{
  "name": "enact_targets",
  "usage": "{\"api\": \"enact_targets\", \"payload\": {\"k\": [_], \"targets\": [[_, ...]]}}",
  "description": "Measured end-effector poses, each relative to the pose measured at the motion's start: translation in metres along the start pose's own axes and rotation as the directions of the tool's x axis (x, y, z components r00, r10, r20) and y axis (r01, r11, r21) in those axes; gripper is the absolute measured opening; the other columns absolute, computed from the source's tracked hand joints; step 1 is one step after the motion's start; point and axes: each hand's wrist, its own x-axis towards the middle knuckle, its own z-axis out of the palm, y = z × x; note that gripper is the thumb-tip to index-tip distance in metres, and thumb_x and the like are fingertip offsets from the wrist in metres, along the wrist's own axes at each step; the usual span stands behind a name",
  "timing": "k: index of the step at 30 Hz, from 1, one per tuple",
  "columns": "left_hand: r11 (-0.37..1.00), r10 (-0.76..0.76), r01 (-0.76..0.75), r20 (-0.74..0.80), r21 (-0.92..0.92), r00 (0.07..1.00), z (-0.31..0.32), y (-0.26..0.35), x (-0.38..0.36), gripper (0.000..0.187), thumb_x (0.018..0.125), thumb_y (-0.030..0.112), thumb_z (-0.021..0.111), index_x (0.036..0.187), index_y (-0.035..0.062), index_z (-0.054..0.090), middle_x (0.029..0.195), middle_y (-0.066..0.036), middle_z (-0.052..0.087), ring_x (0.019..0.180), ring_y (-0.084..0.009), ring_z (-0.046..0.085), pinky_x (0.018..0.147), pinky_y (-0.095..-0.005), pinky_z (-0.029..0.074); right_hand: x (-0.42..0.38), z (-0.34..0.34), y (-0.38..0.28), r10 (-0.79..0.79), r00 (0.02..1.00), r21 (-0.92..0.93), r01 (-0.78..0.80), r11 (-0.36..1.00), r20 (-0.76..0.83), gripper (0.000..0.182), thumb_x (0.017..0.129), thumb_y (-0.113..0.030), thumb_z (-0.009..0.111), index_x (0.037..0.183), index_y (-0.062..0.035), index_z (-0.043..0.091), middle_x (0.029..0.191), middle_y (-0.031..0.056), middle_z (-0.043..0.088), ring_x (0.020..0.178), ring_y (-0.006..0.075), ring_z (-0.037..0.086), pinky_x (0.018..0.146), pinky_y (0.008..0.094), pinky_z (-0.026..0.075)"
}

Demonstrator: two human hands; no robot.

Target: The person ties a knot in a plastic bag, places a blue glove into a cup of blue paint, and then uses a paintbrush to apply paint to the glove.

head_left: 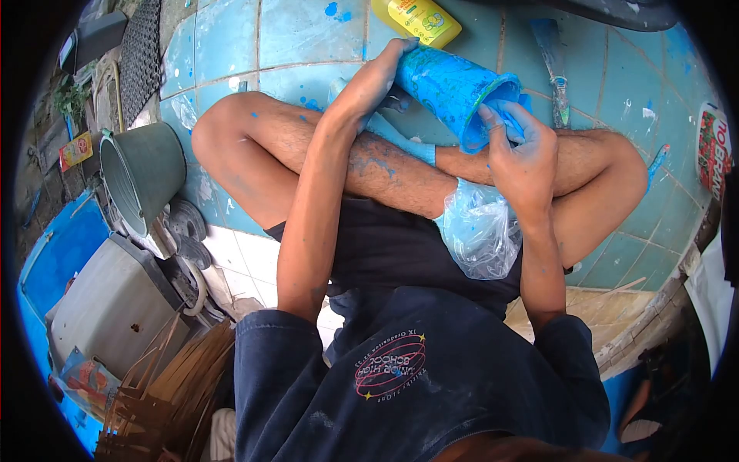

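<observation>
A blue, paint-smeared cylinder lies tilted above my crossed legs, its open, hollow end facing me and to the right. My left hand grips its far, closed-looking end, with fingers wrapped behind and partly hidden. At the open rim, my right hand is closed on a thin, crumpled blue piece that reaches into the mouth; I cannot tell whether it is cloth or plastic. Blue stains show on both hands and on the legs. A crumpled clear plastic bag rests on my lap below the right hand.
Beyond the cylinder lies a yellow bottle. A paint-stained brush or scraper is on the tiles to the right. At left stand a grey bucket, a grey plastic container and a blue tub, beside dry brown strips.
</observation>
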Motion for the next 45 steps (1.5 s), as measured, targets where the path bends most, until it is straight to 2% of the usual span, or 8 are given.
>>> {"api": "enact_targets", "payload": {"k": [3, 9, 17, 26, 28, 29, 36, 45], "targets": [[1.0, -0.007, 0.007, 0.016, -0.003, 1.0, 0.0, -0.004, 0.004, 0.053, 0.09, 0.055, 0.045, 0.101, 0.0046, 0.059, 0.079, -0.004, 0.056, 0.071, -0.0136, 0.051, 0.065, -0.0282, 0.043, 0.0, 0.003, 0.005, -0.03, 0.998, 0.096, 0.036, 0.995, -0.06, 0.013, 0.084, -0.008, 0.067, 0.089, 0.0037, 0.067, 0.068, 0.0192, 0.063, 0.055, 0.0127, 0.054, 0.054, 0.0302, 0.046], [1.0, 0.002, -0.002, 0.027, -0.003, 1.0, 0.0, -0.002, 0.003, 0.052, 0.09, 0.054, 0.045, 0.099, 0.0051, 0.059, 0.079, -0.004, 0.056, 0.072, -0.0138, 0.052, 0.067, -0.0289, 0.043, 0.001, 0.001, -0.002, -0.141, 0.986, -0.063, 0.135, 0.989, -0.088, 0.012, 0.082, -0.01, 0.069, 0.087, 0.0015, 0.069, 0.07, 0.0185, 0.063, 0.056, 0.0235, 0.059, 0.055, 0.0328, 0.046], [0.999, 0.003, -0.003, 0.001, -0.036, 1.0, -0.005, -0.004, 0.007, 0.057, 0.091, 0.056, 0.042, 0.105, 0.003, 0.058, 0.086, -0.007, 0.058, 0.081, -0.0165, 0.054, 0.075, -0.033, 0.043, 0.001, -0.014, 0.003, -0.324, 0.941, -0.292, 0.338, 0.895, 0.099, 0.015, 0.08, -0.013, 0.069, 0.092, -0.0042, 0.07, 0.077, 0.0141, 0.062, 0.066, 0.0331, 0.061, 0.058, 0.04, 0.046], [0.999, -0.001, 0.001, 0.007, -0.044, 1.0, -0.004, -0.006, 0.012, 0.063, 0.089, 0.058, 0.041, 0.115, 0.0029, 0.057, 0.103, -0.013, 0.063, 0.097, -0.0229, 0.057, 0.091, -0.0392, 0.041, 0.002, -0.034, 0.0, -0.285, 0.875, -0.195, 0.382, 0.903, 0.392, 0.014, 0.078, -0.012, 0.07, 0.089, -0.0051, 0.071, 0.078, 0.013, 0.062, 0.064, 0.0314, 0.06, 0.057, 0.0389, 0.047], [0.998, 0.051, -0.053, -0.058, -0.031, 0.997, -0.001, -0.007, 0.012, 0.059, 0.088, 0.06, 0.039, 0.095, 0.006, 0.062, 0.077, -0.005, 0.061, 0.068, -0.0153, 0.055, 0.061, -0.0291, 0.042, 0.002, -0.036, 0.001, -0.296, 0.871, -0.159, 0.381, 0.911, 0.393, 0.014, 0.077, -0.011, 0.07, 0.09, -0.0047, 0.071, 0.078, 0.0124, 0.061, 0.063, 0.0302, 0.06, 0.057, 0.0379, 0.046], [0.998, 0.055, -0.056, -0.065, -0.023, 0.996, 0.0, -0.007, 0.012, 0.059, 0.088, 0.06, 0.039, 0.095, 0.006, 0.062, 0.077, -0.005, 0.061, 0.068, -0.0153, 0.055, 0.061, -0.0291, 0.042, 0.002, -0.036, 0.0, -0.307, 0.865, -0.119, 0.38, 0.917, 0.398, 0.015, 0.077, -0.009, 0.07, 0.091, -0.0043, 0.072, 0.077, 0.0119, 0.061, 0.062, 0.029, 0.059, 0.056, 0.0369, 0.046], [0.996, 0.001, -0.006, -0.055, -0.091, 0.998, 0.001, -0.009, 0.017, 0.057, 0.088, 0.059, 0.041, 0.094, 0.0071, 0.063, 0.076, -0.005, 0.062, 0.066, -0.0164, 0.056, 0.057, -0.0301, 0.043, 0.008, -0.037, -0.008, -0.382, 0.897, 0.009, 0.389, 0.921, 0.221, 0.019, 0.076, 0.001, 0.07, 0.095, 0.0012, 0.07, 0.081, 0.0123, 0.064, 0.068, 0.0189, 0.062, 0.062, 0.0285, 0.048], [0.986, -0.122, 0.116, 0.051, 0.118, 0.991, -0.003, -0.006, 0.018, 0.052, 0.092, 0.058, 0.035, 0.096, 0.0137, 0.063, 0.071, 0.0, 0.057, 0.06, -0.0118, 0.052, 0.054, -0.0267, 0.041, 0.004, -0.029, -0.003, -0.293, 0.947, 0.15, 0.273, 0.95, 0.133, 0.017, 0.074, -0.004, 0.076, 0.087, 0.0008, 0.066, 0.074, 0.0108, 0.065, 0.066, 0.0128, 0.061, 0.062, 0.0281, 0.05]]}}
